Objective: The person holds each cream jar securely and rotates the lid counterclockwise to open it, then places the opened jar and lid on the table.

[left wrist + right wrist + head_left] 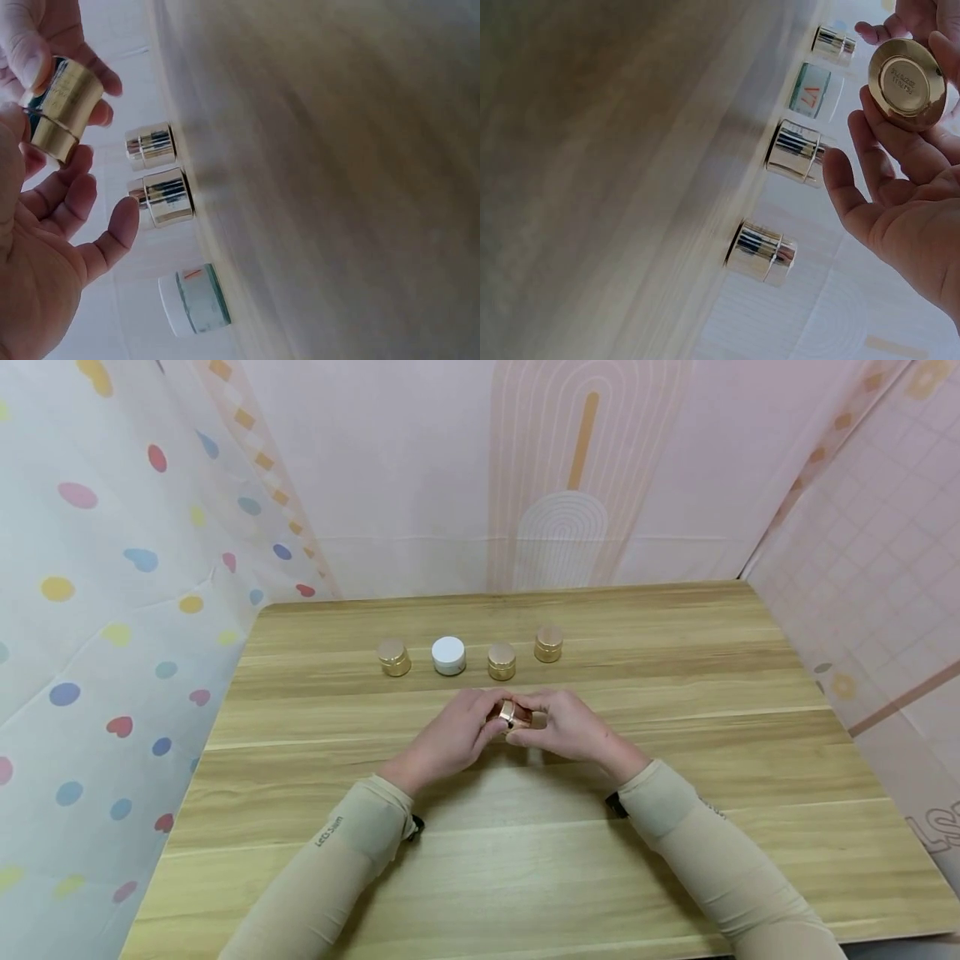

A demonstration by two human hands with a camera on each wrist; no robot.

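A small shiny gold jar (515, 714) is held tilted on its side above the table, between both hands. My left hand (457, 731) pinches one end with thumb and fingers, while my right hand (566, 727) grips the other. A seam runs round the gold jar (71, 105) in the left wrist view; whether the lid is loose cannot be told. In the right wrist view, the jar's round base (907, 82) faces the camera with small printed text, and several fingers of the right hand (911, 202) spread beneath it.
Beyond the hands stand a gold jar (393, 657) at left, a white-lidded jar (448, 656), a middle gold jar (502, 662) and a right gold jar (548, 644). All are upright on the wooden table (480, 860). Patterned cloth (412, 468) hangs behind and at both sides.
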